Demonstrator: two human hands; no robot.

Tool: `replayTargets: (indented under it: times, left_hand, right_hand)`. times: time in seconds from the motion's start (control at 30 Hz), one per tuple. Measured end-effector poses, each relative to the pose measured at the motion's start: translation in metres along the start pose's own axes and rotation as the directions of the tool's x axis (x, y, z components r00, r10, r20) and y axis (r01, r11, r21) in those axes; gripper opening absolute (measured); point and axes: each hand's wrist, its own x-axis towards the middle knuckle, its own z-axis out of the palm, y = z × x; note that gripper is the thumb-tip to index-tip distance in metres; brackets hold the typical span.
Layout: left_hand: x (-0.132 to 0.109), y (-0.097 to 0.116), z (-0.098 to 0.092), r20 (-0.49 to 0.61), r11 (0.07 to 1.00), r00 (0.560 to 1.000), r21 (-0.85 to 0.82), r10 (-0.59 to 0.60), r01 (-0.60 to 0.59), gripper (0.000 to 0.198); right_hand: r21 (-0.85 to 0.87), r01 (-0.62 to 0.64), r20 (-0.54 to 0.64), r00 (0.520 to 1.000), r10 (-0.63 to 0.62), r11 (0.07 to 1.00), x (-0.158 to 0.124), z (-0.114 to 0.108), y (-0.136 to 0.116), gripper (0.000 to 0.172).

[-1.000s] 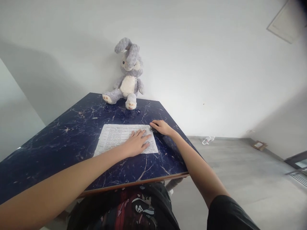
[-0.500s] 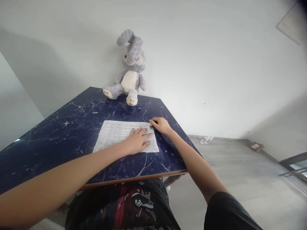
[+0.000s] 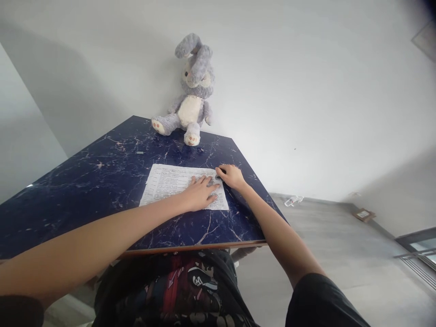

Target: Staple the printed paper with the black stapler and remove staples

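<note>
Printed white sheets of paper (image 3: 166, 181) lie on the blue marbled table (image 3: 112, 181). My left hand (image 3: 200, 194) rests flat on their right half, fingers spread, holding the paper down. At the top right corner of the paper, my right hand (image 3: 232, 176) is closed around a small black object (image 3: 222, 172). Most of that object is hidden by the fingers, so its kind is unclear; it touches or overlaps the paper's corner.
A grey plush rabbit (image 3: 192, 109) sits at the table's far edge against the wall. A small pale strip (image 3: 140, 153) lies left of it, nearer me. On the floor to the right are a clear plastic item (image 3: 293, 200) and a brown box (image 3: 364, 214).
The camera view has shifted slightly, so the table and rabbit appear a little higher and further right. Both hands keep nearly the same places on the paper.
</note>
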Motion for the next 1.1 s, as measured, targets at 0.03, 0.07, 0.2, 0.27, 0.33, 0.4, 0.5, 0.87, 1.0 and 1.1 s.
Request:
replayTargets:
  times: [0.03,0.07,0.2,0.27,0.33,0.4,0.5,0.87,1.0,1.1]
  left_hand:
    - [0.0007,0.0006,0.0002,-0.003,1.0,1.0,-0.007,-0.001,0.001,0.06]
    - [0.0011,0.0012,0.0001,-0.007,1.0,1.0,-0.014,-0.002,0.001,0.06]
    - [-0.0002,0.0022,-0.002,-0.004,0.999,1.0,-0.043,-0.007,0.006,0.06]
    - [-0.0015,0.0012,-0.0027,-0.008,0.998,1.0,-0.066,-0.005,0.004,0.06]
    - [-0.0026,-0.0005,-0.0025,-0.015,0.996,1.0,-0.091,0.0,-0.002,0.06]
    - [-0.0032,-0.0019,-0.002,-0.014,0.995,1.0,-0.102,0.003,-0.004,0.06]
    - [-0.0036,-0.0027,-0.0018,-0.005,0.996,1.0,-0.091,-0.001,0.001,0.06]
    - [-0.0045,-0.0019,-0.0012,-0.018,0.998,1.0,-0.071,0.001,-0.002,0.059]
    - [-0.0046,-0.0017,-0.0011,-0.028,0.998,1.0,-0.07,-0.005,0.003,0.06]
    - [-0.0043,-0.0016,-0.0005,-0.035,0.996,0.999,-0.087,-0.004,0.001,0.06]
  right_hand:
    - [0.005,-0.005,-0.002,1.0,0.005,1.0,0.0003,0.0,-0.0004,0.045]
    - [0.017,-0.013,-0.001,1.0,0.013,1.0,0.0008,0.0,-0.0005,0.046]
    - [0.105,-0.038,0.012,0.999,0.037,0.994,0.0032,0.0007,0.0015,0.051]
    - [0.123,-0.036,0.006,0.999,0.035,0.992,0.0038,0.0013,0.0027,0.051]
    - [0.119,-0.035,-0.004,0.999,0.036,0.992,0.0038,0.0018,0.0035,0.051]
    - [0.117,-0.042,-0.009,0.999,0.043,0.992,0.0035,0.0024,0.0038,0.051]
    - [0.124,-0.055,-0.021,0.998,0.058,0.991,0.0031,0.0032,0.0033,0.052]
    - [0.076,-0.037,-0.042,0.998,0.04,0.996,0.0009,0.0043,-0.0005,0.046]
    - [0.049,-0.041,-0.04,0.998,0.043,0.998,0.0007,0.0051,-0.0014,0.045]
    - [0.004,-0.039,-0.033,0.999,0.039,0.999,0.0006,0.0057,-0.0037,0.042]
